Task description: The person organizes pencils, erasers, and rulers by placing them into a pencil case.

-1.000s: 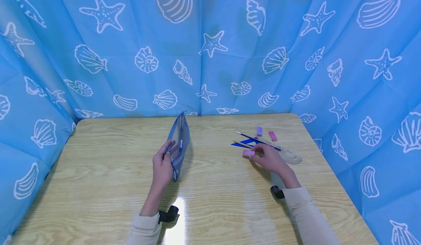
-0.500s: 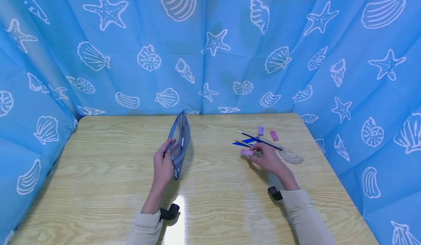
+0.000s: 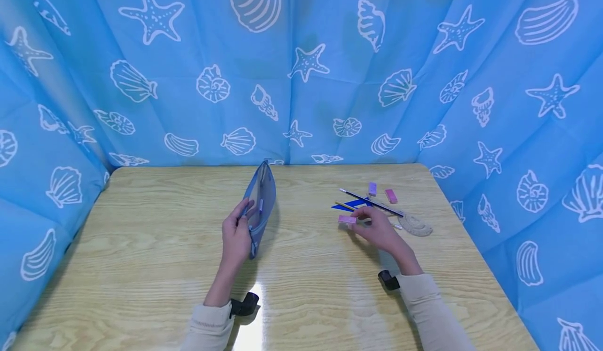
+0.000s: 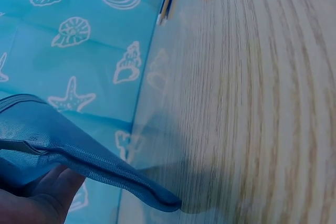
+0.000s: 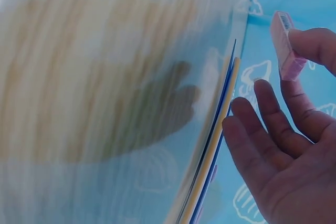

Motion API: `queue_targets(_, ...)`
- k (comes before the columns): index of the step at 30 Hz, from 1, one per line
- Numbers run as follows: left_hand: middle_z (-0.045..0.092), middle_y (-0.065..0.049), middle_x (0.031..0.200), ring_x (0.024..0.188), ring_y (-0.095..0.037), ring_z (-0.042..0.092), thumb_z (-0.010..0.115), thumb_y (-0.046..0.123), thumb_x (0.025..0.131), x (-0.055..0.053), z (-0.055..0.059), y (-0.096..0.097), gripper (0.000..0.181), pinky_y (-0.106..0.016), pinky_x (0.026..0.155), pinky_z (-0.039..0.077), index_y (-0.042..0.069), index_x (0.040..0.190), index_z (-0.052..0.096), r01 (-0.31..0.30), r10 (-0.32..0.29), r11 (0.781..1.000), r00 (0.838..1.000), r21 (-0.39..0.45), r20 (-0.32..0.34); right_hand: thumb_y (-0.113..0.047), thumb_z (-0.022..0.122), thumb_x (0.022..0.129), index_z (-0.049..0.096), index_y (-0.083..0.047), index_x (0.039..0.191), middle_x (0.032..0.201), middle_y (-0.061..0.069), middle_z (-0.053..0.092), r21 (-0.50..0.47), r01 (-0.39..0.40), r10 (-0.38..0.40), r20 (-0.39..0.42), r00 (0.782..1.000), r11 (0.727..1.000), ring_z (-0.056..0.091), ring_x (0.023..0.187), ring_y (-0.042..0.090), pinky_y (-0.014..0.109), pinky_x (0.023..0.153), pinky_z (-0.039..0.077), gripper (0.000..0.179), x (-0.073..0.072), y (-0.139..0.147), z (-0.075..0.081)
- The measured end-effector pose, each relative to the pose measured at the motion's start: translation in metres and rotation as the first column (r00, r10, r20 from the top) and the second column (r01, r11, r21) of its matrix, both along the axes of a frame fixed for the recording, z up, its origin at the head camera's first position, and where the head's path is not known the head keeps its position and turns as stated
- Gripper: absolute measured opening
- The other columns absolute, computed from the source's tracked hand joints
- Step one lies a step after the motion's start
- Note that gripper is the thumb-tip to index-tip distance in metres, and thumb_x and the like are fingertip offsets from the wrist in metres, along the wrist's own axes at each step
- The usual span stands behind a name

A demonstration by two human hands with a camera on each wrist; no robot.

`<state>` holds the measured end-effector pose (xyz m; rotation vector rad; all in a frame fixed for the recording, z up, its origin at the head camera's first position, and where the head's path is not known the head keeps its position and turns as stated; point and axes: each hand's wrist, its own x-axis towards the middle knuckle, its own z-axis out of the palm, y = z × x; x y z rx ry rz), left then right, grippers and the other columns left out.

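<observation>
My left hand (image 3: 236,238) grips the near side of a blue zip pouch (image 3: 268,196), which stands on edge with its mouth spread apart; a small white label shows inside. In the left wrist view the pouch (image 4: 89,153) hides part of that hand. My right hand (image 3: 380,230) pinches a pink eraser (image 3: 347,219) between thumb and forefinger. The right wrist view has this eraser (image 5: 286,51) held above the table, the other fingers spread below it. Beyond the right hand lie a dark pencil (image 3: 365,199), a yellow pencil (image 3: 346,205) and a blue set square (image 3: 337,207).
A purple eraser (image 3: 372,189) and a darker pink eraser (image 3: 391,196) lie toward the back right of the wooden table (image 3: 155,236). A clear protractor (image 3: 418,226) is right of the pencils. A blue shell-patterned curtain (image 3: 320,100) surrounds the table's back and sides.
My right hand has moved a little to the left with the pink eraser, away from the pencils and set square. The left hand keeps holding the pouch in nearly the same place.
</observation>
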<state>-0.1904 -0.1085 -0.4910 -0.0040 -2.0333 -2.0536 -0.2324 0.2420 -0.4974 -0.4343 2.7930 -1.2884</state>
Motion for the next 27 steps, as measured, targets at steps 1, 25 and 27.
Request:
queue_targets(1, 0.051, -0.031, 0.146, 0.132, -0.044, 0.054, 0.026, -0.007, 0.102, 0.0, 0.0, 0.0, 0.05, -0.055, 0.104, 0.051, -0.012, 0.149, 0.039, -0.002, 0.002, 1.0, 1.0, -0.002, -0.001, -0.007, 0.072, 0.091, 0.067, 0.001, 0.107, 0.112, 0.018, 0.066, -0.007, -0.002, 0.002, 0.001, 1.0, 1.0, 0.062, 0.112, 0.039, 0.055, 0.094, 0.057, 0.019, 0.0, -0.001, -0.001)
queue_targets(25, 0.052, -0.029, 0.146, 0.131, -0.042, 0.056, 0.027, -0.006, 0.103, 0.005, 0.003, 0.001, 0.048, -0.053, 0.107, 0.049, -0.011, 0.15, 0.039, -0.01, 0.01, 1.0, 1.0, -0.009, -0.001, -0.011, 0.072, 0.093, 0.067, -0.005, 0.111, 0.116, 0.013, 0.068, -0.075, -0.032, 0.031, -0.02, 0.999, 0.997, 0.064, 0.112, 0.032, 0.051, 0.095, 0.055, 0.02, -0.007, -0.033, 0.014)
queue_targets(27, 0.052, -0.029, 0.146, 0.131, -0.043, 0.056, 0.027, -0.007, 0.103, 0.005, 0.002, 0.001, 0.048, -0.053, 0.107, 0.049, -0.012, 0.149, 0.039, -0.014, 0.014, 1.0, 1.0, -0.007, -0.006, -0.012, 0.072, 0.093, 0.067, -0.006, 0.112, 0.117, 0.012, 0.068, -0.075, -0.036, 0.036, -0.007, 0.999, 0.997, 0.063, 0.113, 0.031, 0.05, 0.096, 0.055, 0.02, -0.008, -0.036, 0.015)
